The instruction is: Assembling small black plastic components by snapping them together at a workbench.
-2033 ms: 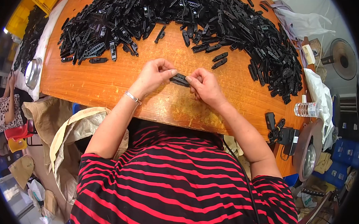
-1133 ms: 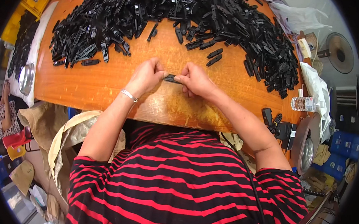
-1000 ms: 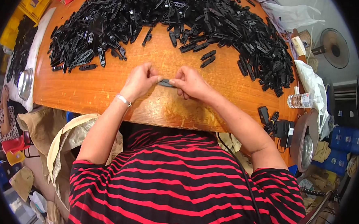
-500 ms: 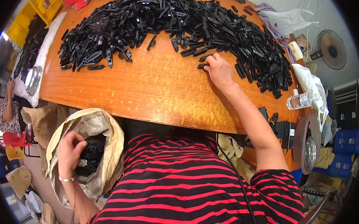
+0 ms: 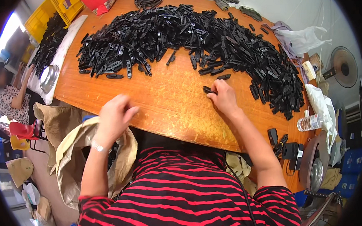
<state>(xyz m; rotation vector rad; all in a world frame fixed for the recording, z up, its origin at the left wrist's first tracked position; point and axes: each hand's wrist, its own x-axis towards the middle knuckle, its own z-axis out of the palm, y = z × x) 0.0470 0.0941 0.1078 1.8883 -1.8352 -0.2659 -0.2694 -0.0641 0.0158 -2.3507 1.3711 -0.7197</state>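
A large heap of small black plastic parts (image 5: pixel 144 37) curves across the table. Just in front of its near edge, my right hand (image 5: pixel 225 96) pinches one elongated black plastic part (image 5: pixel 207 90) between thumb and fingers. Another loose black part (image 5: pixel 224 76) lies right beyond its fingertips. My left hand (image 5: pixel 116 116) hovers by the table's front edge, over the rim of a beige woven sack (image 5: pixel 64 152). Its thumb stands apart from the slightly blurred, bent fingers, and nothing shows in it. The forearm hides most of what is inside the sack.
The wooden table (image 5: pixel 173 113) fills the middle. At its right side are a plastic bottle (image 5: pixel 310 122), black adapters with cables (image 5: pixel 291 151) and a metal pan (image 5: pixel 316 173). A metal bowl (image 5: pixel 49 78) and a yellow crate (image 5: pixel 41 20) stand left, near another seated person (image 5: pixel 14 97).
My left hand has come up out of the sack toward the table edge. My right hand has drawn slightly back from the heap with the black part. The view has shifted.
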